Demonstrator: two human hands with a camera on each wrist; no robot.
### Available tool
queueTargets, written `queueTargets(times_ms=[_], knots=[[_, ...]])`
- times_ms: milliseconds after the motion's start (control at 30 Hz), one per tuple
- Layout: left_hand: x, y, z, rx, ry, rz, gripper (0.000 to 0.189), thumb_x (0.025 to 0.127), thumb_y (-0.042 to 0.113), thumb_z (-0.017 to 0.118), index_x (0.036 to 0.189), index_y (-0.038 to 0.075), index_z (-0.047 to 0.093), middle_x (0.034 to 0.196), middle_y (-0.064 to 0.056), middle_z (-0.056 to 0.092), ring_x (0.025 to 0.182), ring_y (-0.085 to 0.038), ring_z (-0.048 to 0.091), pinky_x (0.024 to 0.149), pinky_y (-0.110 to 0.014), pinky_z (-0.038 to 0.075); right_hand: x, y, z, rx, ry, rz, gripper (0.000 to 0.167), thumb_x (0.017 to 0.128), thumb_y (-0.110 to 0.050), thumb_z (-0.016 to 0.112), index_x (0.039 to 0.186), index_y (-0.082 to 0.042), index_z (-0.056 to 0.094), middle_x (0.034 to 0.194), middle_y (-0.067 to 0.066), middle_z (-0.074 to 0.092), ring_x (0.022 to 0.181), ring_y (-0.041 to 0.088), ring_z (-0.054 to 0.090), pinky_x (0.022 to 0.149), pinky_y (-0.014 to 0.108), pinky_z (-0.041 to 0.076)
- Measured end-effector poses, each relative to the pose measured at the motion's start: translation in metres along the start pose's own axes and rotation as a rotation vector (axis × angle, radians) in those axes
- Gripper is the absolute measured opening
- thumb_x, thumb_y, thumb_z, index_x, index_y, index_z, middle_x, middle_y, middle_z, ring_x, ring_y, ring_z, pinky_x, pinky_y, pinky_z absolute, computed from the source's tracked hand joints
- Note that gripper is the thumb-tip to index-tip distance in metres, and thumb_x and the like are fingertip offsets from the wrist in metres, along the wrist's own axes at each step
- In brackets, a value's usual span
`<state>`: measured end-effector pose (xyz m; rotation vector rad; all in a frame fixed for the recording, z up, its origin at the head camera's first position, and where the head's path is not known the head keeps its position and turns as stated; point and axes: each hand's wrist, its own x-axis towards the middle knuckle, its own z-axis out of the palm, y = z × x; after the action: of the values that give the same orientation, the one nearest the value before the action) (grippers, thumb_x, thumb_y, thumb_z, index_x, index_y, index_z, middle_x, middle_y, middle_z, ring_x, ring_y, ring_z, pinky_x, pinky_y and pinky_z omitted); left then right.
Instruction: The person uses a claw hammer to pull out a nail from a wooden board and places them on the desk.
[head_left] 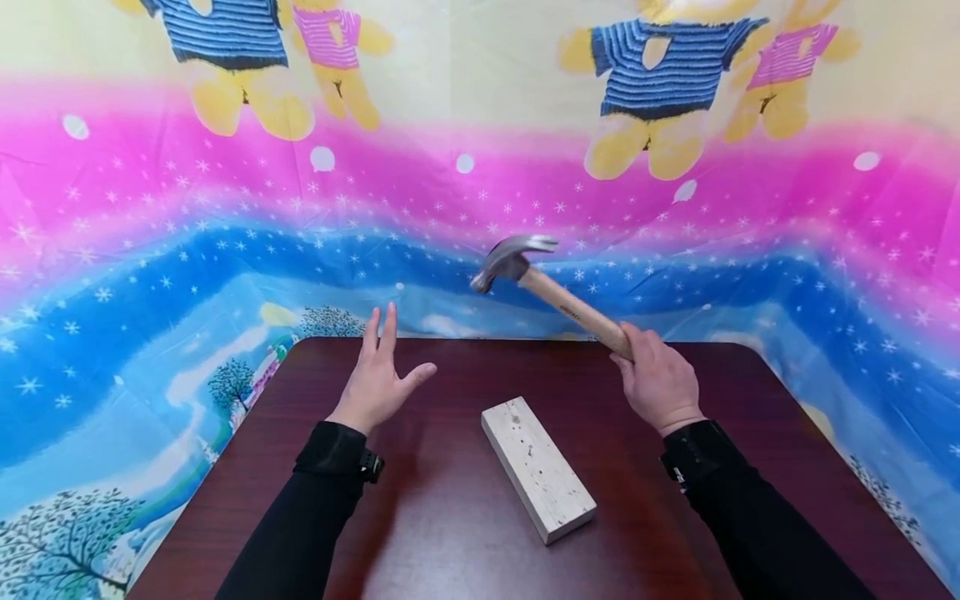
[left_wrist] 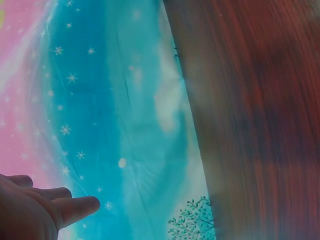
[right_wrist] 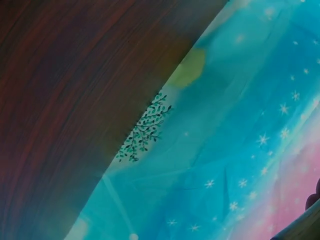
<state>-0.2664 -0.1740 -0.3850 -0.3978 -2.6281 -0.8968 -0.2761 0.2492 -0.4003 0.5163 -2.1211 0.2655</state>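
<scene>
My right hand (head_left: 660, 377) grips a claw hammer by the lower end of its wooden handle (head_left: 573, 310). The hammer's metal head (head_left: 512, 260) is raised at the upper left, in front of the cloth backdrop. A sliver of the handle (right_wrist: 302, 225) shows at the lower right corner of the right wrist view. My left hand (head_left: 377, 379) is held up over the table's left side, fingers extended and thumb spread, with nothing in it. Between the two arms a pale wooden block (head_left: 534, 467) lies slantwise on the table, its top dotted with small dark marks.
The dark reddish-brown table (head_left: 442, 533) has a glossy top with rounded far corners. Behind it and along its sides hangs a printed cloth (head_left: 420, 200) with snowflakes, trees and bears. Black sleeves cover both arms, with a dark band on each wrist.
</scene>
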Motion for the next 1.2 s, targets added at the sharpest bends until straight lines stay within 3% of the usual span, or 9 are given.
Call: queueTargets(times_ms=[367, 600, 833, 967, 1033, 1100, 1200], knots=[[0.001, 0.01, -0.001, -0.023, 0.012, 0.039, 0.111, 0.086, 0.064, 0.065, 0.158, 0.031, -0.013, 0.165, -0.007, -0.012, 0.138, -0.043, 0.036, 0.088, -0.056, 0.051, 0.006, -0.014, 0.002, -0.007, -0.122, -0.23, 0.048, 0.085, -0.019, 0.074, 0.128, -0.007, 0.055, 0.083, 0.011, 0.054, 0.057, 0.029, 0.051, 0.049, 0.041, 0.044], [0.0, 0.02, 0.008, -0.065, -0.056, 0.069, 0.115, 0.084, 0.064, 0.068, 0.158, 0.032, -0.014, 0.165, -0.006, -0.007, 0.129, -0.04, 0.049, 0.087, -0.054, 0.053, 0.001, -0.024, 0.006, 0.008, -0.179, -0.312, 0.045, 0.086, -0.021, 0.073, 0.125, -0.007, 0.058, 0.085, 0.008, 0.057, 0.057, 0.024, 0.049, 0.051, 0.037, 0.044], [-0.003, 0.022, 0.017, -0.114, -0.069, 0.13, 0.112, 0.085, 0.053, 0.073, 0.159, 0.031, -0.009, 0.164, -0.009, 0.016, 0.136, -0.036, 0.042, 0.102, -0.051, 0.043, -0.005, -0.033, 0.009, 0.005, -0.241, -0.331, 0.043, 0.086, -0.021, 0.076, 0.125, -0.011, 0.06, 0.084, 0.005, 0.056, 0.059, 0.022, 0.047, 0.052, 0.034, 0.042], [-0.005, 0.021, 0.022, -0.114, -0.073, 0.164, 0.105, 0.089, 0.048, 0.071, 0.16, 0.026, -0.004, 0.154, -0.009, 0.038, 0.131, -0.028, 0.048, 0.102, -0.046, 0.043, -0.007, -0.036, 0.009, 0.017, -0.268, -0.329, 0.044, 0.085, -0.019, 0.077, 0.124, -0.012, 0.061, 0.083, 0.003, 0.055, 0.06, 0.021, 0.047, 0.052, 0.033, 0.041], [-0.007, 0.021, 0.023, -0.126, -0.065, 0.17, 0.095, 0.093, 0.043, 0.068, 0.161, 0.023, 0.005, 0.145, -0.009, 0.05, 0.123, -0.026, 0.056, 0.098, -0.044, 0.046, -0.007, -0.037, 0.009, 0.024, -0.272, -0.332, 0.044, 0.085, -0.019, 0.078, 0.124, -0.013, 0.061, 0.084, 0.003, 0.055, 0.06, 0.022, 0.048, 0.053, 0.034, 0.042], [-0.008, 0.023, 0.025, -0.175, -0.054, 0.165, 0.077, 0.096, 0.038, 0.065, 0.159, 0.019, 0.023, 0.132, -0.009, 0.059, 0.11, -0.022, 0.062, 0.089, -0.041, 0.05, -0.006, -0.038, 0.01, 0.039, -0.269, -0.333, 0.043, 0.084, -0.019, 0.078, 0.123, -0.012, 0.062, 0.085, 0.003, 0.057, 0.061, 0.023, 0.049, 0.054, 0.035, 0.043], [-0.009, 0.027, 0.025, -0.263, -0.015, 0.15, 0.037, 0.1, 0.03, 0.061, 0.134, 0.015, 0.054, 0.102, -0.006, 0.068, 0.082, -0.018, 0.064, 0.072, -0.038, 0.051, -0.005, -0.041, 0.011, 0.072, -0.268, -0.323, 0.044, 0.082, -0.019, 0.08, 0.122, -0.012, 0.062, 0.087, 0.003, 0.058, 0.064, 0.022, 0.05, 0.056, 0.035, 0.044]])
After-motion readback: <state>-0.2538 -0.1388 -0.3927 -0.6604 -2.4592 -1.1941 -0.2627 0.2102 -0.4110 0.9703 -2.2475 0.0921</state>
